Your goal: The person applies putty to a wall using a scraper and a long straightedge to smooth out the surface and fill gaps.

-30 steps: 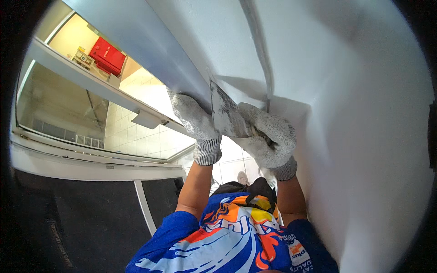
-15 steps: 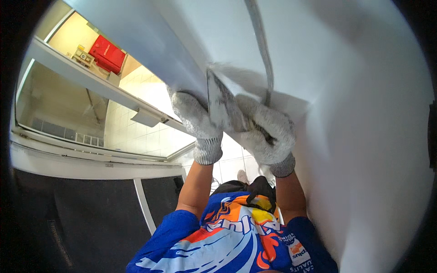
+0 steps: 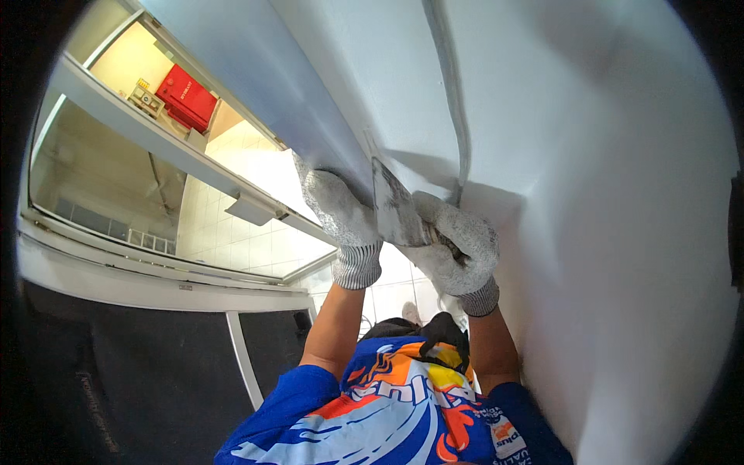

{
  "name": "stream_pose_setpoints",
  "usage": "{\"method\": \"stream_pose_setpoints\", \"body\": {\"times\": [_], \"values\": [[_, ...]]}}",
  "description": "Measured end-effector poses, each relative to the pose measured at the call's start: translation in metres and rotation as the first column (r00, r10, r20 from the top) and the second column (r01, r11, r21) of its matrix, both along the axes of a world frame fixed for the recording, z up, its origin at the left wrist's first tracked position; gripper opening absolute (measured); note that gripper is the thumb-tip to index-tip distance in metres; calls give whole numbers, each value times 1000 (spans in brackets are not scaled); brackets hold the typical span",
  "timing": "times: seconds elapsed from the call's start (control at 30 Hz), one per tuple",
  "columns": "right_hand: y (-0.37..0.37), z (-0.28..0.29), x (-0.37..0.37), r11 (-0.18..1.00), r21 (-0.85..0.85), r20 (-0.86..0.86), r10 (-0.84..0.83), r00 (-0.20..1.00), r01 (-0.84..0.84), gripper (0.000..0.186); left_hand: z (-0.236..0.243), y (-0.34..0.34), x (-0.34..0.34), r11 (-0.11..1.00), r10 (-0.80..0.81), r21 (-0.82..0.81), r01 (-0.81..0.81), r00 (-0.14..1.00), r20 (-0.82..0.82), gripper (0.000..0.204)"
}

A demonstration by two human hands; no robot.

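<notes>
Both my hands wear dusty grey-white knit gloves. My right hand [image 3: 457, 248] is closed round the handle of a putty knife [image 3: 394, 208], and its grip hides most of that handle. The broad metal blade is smeared with pale residue, its far corner up against the white wall [image 3: 387, 85] beside a rounded pale blue edge [image 3: 318, 101]. To the left of the blade, my left hand [image 3: 341, 209] lies along that edge with its fingers stretched out, close beside the blade. A thin line of scraped surface shows just above the blade's corner.
A grey cable [image 3: 448, 85] runs down the wall above my right hand. On the left stands a metal-framed glass door [image 3: 186, 155] with a latch box [image 3: 252, 205]; through the glass are a red cabinet [image 3: 186, 97] and a tiled floor. Dark panels [image 3: 139, 364] fill the lower left.
Both my hands have come down toward my body, the putty knife sliding down and slightly right with my right hand. The left hand keeps beside the blade.
</notes>
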State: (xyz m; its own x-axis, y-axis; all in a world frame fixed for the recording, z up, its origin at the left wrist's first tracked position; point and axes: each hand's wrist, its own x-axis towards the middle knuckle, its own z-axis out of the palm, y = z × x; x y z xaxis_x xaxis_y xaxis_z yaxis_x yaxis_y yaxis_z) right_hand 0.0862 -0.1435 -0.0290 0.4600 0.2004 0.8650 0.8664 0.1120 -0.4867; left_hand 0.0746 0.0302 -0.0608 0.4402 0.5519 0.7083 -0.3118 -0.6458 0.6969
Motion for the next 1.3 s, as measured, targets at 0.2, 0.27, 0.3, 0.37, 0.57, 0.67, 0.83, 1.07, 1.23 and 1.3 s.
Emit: {"method": "stream_pose_setpoints", "body": {"times": [0.2,0.27,0.3,0.37,0.57,0.67,0.83,1.07,1.23,1.3], "values": [[0,2,-2,994,6,-74,107,991,-107,51,-19,6,-10,994,108,48,-101,974,-197,68],[-3,-2,2,998,-2,-11,57,998,-57,50,9,-8,-4,996,-9,-85,3,998,-66,69],[-2,0,-3,999,30,-8,36,999,-36,50,10,-10,-9,993,-43,-114,39,998,-38,70],[1,4,-2,996,94,31,-11,999,8,51,13,-12,-9,979,-109,-164,117,992,55,70],[-2,-9,-6,998,-47,-91,35,995,-40,49,21,-15,-5,991,-46,-126,49,999,25,67],[12,-5,4,995,102,46,9,999,-13,46,22,-17,-6,987,-60,-150,62,998,19,67],[13,-1,-1,983,155,-1,100,995,-98,42,14,-12,1,995,-5,-103,10,999,50,71],[20,27,0,991,134,108,-4,994,-11,49,-19,10,-6,967,-57,-252,39,996,-63,74],[4,3,-5,999,53,41,4,999,-6,47,32,-15,-4,987,-84,-131,92,994,65,75],[2,0,-7,999,37,33,-1,999,0,48,36,-18,-7,987,-94,-120,102,993,71,76]]}}
